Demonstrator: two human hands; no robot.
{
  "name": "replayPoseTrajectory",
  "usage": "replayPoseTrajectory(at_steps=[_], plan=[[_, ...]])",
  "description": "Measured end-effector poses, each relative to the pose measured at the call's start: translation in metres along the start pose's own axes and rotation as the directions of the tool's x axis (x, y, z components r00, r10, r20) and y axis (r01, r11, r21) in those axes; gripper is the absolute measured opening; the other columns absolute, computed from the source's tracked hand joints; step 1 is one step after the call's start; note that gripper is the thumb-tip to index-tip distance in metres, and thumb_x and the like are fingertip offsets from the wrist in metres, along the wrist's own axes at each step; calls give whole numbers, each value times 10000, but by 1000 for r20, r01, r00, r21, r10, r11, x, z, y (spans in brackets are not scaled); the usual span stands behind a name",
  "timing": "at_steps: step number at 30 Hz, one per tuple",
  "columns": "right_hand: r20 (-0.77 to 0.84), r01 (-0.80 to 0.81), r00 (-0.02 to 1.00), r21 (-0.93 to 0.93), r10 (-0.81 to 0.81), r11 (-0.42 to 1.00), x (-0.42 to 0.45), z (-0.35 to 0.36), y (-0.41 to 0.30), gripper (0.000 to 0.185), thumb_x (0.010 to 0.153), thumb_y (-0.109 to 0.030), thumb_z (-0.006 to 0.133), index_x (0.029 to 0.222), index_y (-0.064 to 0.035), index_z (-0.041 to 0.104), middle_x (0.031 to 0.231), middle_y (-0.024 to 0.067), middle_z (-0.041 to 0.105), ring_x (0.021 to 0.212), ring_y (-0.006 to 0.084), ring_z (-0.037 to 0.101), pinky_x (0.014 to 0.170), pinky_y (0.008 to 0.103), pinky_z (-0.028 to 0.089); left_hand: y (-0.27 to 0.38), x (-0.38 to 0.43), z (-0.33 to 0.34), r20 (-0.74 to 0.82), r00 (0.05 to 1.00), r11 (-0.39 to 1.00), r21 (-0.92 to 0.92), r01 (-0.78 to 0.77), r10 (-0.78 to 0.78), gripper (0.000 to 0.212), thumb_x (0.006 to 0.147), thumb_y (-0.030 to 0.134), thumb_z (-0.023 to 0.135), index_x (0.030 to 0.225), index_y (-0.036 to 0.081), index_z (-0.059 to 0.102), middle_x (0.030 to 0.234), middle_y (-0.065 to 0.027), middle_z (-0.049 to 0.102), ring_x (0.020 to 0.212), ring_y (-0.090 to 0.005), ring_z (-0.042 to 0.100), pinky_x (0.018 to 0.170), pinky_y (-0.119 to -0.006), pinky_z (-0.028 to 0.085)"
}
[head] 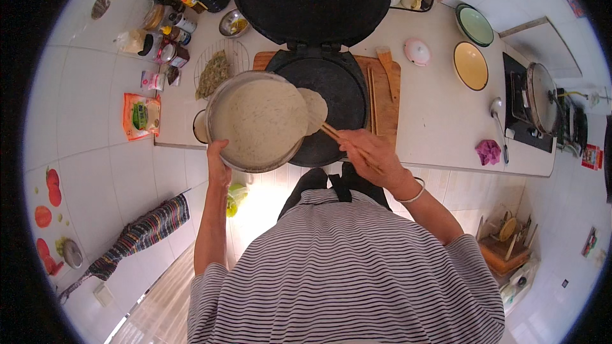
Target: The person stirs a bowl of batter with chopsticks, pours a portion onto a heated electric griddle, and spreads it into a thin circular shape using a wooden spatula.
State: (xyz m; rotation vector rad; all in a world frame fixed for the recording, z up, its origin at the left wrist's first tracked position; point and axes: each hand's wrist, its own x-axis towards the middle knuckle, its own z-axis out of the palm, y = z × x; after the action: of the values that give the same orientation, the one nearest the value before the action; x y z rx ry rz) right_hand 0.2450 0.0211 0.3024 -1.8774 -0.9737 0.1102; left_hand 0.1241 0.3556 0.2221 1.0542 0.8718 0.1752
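My left hand (220, 165) grips the near left rim of a metal basin (216, 145), its thumb over the edge. Pale batter with dark flecks (263, 119) fills the basin, which is tilted to the right. From the right rim, batter (314, 107) spills over the black lower plate of an electric griddle (342, 83). Wooden chopsticks (331, 130) are held in my right hand (373, 157), their tips hidden in or behind the spilling batter. The griddle's black lid (313, 2) stands raised behind. The basin hides the plate's left part.
Under the griddle lies a wooden board (389, 119) with a brush (386, 69) and another pair of chopsticks (373, 100). At left, folded flatbread (215, 74) rests on a wire rack (239, 52). Bowls (471, 66) and a lidded pan (542, 98) stand at right.
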Motion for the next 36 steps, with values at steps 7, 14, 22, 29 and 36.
replayPoseTrajectory(at_steps=[7, 14, 22, 29, 36], plan=[[-109, -54, 992, 109, 66, 993, -1, -6, -6, 182, 832, 23, 529, 1006, 44, 579, 846, 130, 622, 723, 167, 633, 651, 235, 514, 5, -11, 13, -39, 999, 999, -31, 24, -26, 442, 732, 190, 540, 1129, 9, 467, 1125, -104, 508, 1065, -237, 477, 951, -355, 366], [-74, -223, 940, 606, 333, 763, -23, 27, 17, 200, 904, -72, 464, 1033, 39, 567, 888, 132, 625, 744, 158, 629, 658, 258, 521, 3, -16, 12, -81, 996, 996, -75, 41, -47, 517, 722, 183, 543, 1191, -6, 433, 1177, -114, 496, 1086, -252, 481, 950, -360, 379], [-154, -219, 864, 742, 479, 634, -39, 42, 59, 309, 966, -184, 346, 1040, 54, 529, 873, 132, 605, 749, 161, 617, 701, 270, 522, 7, -33, 23, -82, 996, 999, -42, 18, -21, 554, 708, 186, 551, 1210, -5, 419, 1202, -119, 484, 1116, -267, 460, 968, -372, 364], [-212, -266, 748, 772, 629, 577, -38, 36, 67, 337, 971, -231, 324, 1053, 40, 506, 872, 127, 600, 754, 184, 620, 714, 287, 523, -6, -35, 12, -92, 993, 997, -36, 72, -75, 592, 693, 212, 553, 1224, -3, 407, 1233, -123, 456, 1136, -275, 434, 978, -375, 343], [-155, -272, 829, 728, 537, 629, -49, 45, 58, 358, 970, -243, 336, 1064, 60, 501, 861, 138, 611, 756, 208, 633, 715, 297, 531, -19, -39, 8, -116, 989, 995, -51, 90, -95, 610, 696, 211, 548, 1247, 9, 381, 1244, -130, 441, 1148, -287, 423, 981, -394, 345]])
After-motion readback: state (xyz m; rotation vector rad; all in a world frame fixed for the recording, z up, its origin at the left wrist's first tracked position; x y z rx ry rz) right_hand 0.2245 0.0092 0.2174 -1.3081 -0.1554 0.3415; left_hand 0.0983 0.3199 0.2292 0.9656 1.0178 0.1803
